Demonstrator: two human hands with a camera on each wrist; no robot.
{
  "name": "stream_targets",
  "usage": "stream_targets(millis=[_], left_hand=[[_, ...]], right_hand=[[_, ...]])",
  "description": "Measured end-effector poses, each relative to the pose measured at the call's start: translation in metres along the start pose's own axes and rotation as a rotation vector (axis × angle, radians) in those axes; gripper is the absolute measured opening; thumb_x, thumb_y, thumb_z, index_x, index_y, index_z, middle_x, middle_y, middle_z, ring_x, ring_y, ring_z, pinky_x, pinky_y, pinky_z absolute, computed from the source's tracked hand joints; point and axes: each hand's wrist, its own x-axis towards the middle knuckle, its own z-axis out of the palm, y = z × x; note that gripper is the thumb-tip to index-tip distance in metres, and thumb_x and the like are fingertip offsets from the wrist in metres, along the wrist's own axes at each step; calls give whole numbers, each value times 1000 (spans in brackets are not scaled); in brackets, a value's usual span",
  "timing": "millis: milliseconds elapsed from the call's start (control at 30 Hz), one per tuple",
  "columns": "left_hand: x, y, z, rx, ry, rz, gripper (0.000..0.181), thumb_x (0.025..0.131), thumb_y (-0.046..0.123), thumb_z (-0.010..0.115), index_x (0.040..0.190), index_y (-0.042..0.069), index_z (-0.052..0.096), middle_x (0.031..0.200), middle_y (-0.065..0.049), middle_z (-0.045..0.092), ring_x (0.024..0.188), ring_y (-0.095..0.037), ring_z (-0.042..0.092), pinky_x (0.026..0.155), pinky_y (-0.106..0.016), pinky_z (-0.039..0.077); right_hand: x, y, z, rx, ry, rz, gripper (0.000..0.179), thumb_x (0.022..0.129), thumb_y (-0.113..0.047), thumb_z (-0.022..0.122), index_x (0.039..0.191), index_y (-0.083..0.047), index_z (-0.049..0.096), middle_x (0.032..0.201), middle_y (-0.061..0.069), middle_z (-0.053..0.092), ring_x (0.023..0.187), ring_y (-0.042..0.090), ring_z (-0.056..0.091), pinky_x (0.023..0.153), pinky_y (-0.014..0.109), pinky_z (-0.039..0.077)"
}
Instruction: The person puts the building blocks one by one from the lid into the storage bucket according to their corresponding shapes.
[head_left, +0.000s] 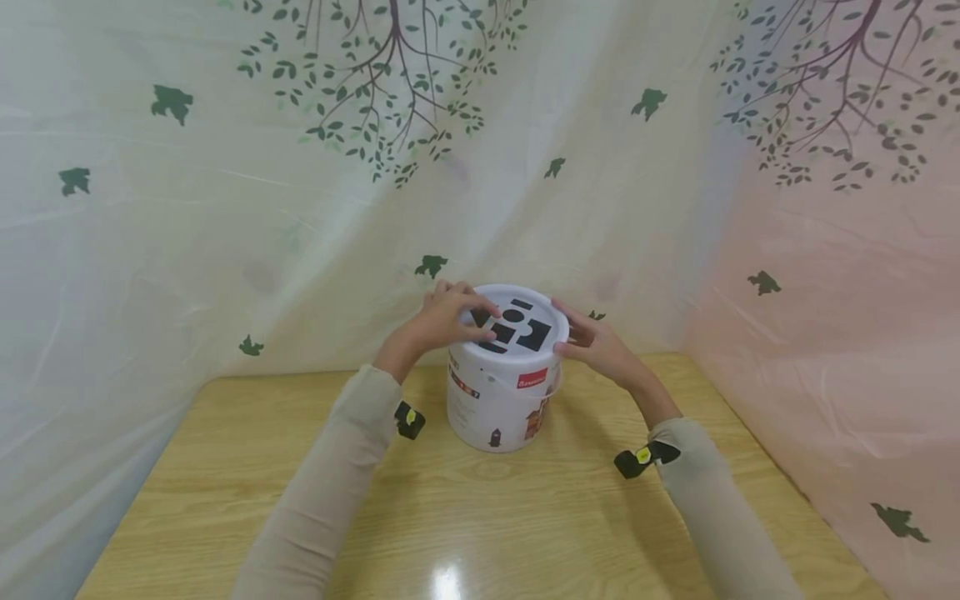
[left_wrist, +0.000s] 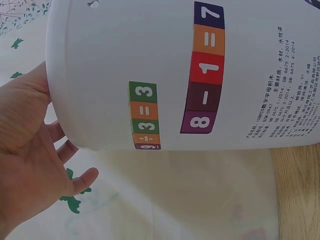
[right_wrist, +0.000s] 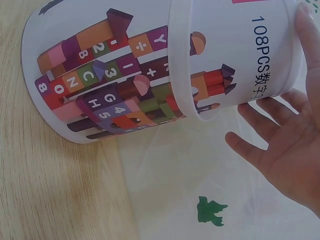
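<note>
A white lidded bucket of toy blocks stands upright on the table, printed with coloured letter and number blocks. Its white lid has black openings in several shapes, including a round one. My left hand reaches over the lid's left side, thumb and forefinger apart above the openings. In the left wrist view the rim hides some of its fingertips. My right hand rests against the lid's right edge, thumb in front and fingers further back, fairly straight. The right wrist view shows that hand's loosely spread fingers beside the bucket.
A white carry handle hangs down the bucket's side. Beneath is a light wooden table. A pale curtain printed with branches and green birds hangs close behind the bucket. Black wrist cameras sit at both sleeves.
</note>
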Motion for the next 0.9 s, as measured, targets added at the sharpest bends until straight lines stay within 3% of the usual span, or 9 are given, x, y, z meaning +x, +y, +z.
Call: stream_targets(millis=[367, 600, 700, 900], left_hand=[[-2, 1, 2, -11, 53, -28, 42, 84, 40, 83, 123, 28, 73, 133, -5, 56, 124, -27, 36, 102, -51, 40], [-8, -11, 13, -46, 249, 10, 46, 81, 41, 85, 122, 24, 72, 130, -6, 60, 126, -29, 42, 107, -54, 38], [-17, -18, 14, -64, 315, 12, 49, 81, 42, 84, 123, 21, 71, 128, -7, 61, 126, -29, 44, 107, -56, 40], [-49, -44, 6, -170, 378, 48, 49, 81, 36, 86, 122, 14, 71, 124, -8, 65, 123, -31, 53, 110, -58, 38]], right_hand=[[0, 0, 0, -11, 0, -3, 82, 98, -25, 70, 164, -24, 21, 169, 6, 25, 149, 44, 35, 113, 61, 37], [0, 0, 2, 2, -2, 3, 82, 98, -25, 70, 163, -25, 21, 170, 5, 24, 150, 43, 34, 113, 61, 37], [0, 1, 2, 10, -7, 11, 82, 97, -27, 70, 163, -27, 21, 170, 3, 24, 150, 43, 34, 113, 60, 37], [2, 4, 0, 2, -7, 1, 81, 98, -25, 69, 163, -29, 21, 170, 2, 22, 151, 42, 31, 114, 61, 36]])
